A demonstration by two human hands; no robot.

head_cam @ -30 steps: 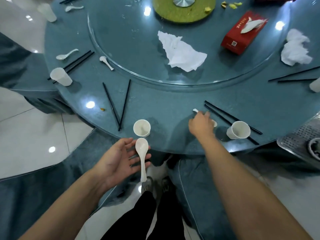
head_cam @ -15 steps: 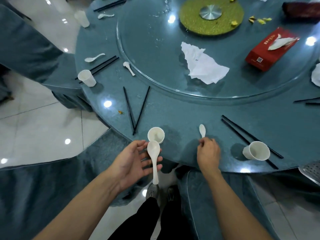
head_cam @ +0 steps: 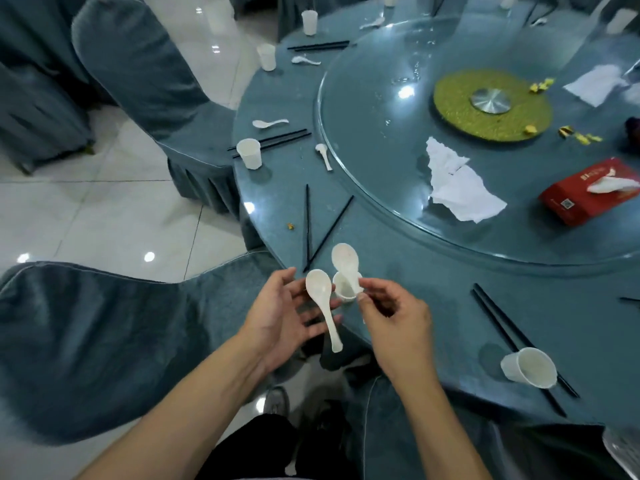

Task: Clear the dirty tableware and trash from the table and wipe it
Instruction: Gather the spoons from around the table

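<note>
while the left hand lay open under one spoon, the right hand pinched a second spoon above the table edge.

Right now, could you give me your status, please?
Left hand open, spoon across fingers. Right hand pinches second spoon. Cup behind them.

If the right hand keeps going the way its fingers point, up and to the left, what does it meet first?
Probably the small white cup right beside its fingertips, then the spoon lying in the left hand. The right hand already pinches its own spoon; depth is unclear.
</note>
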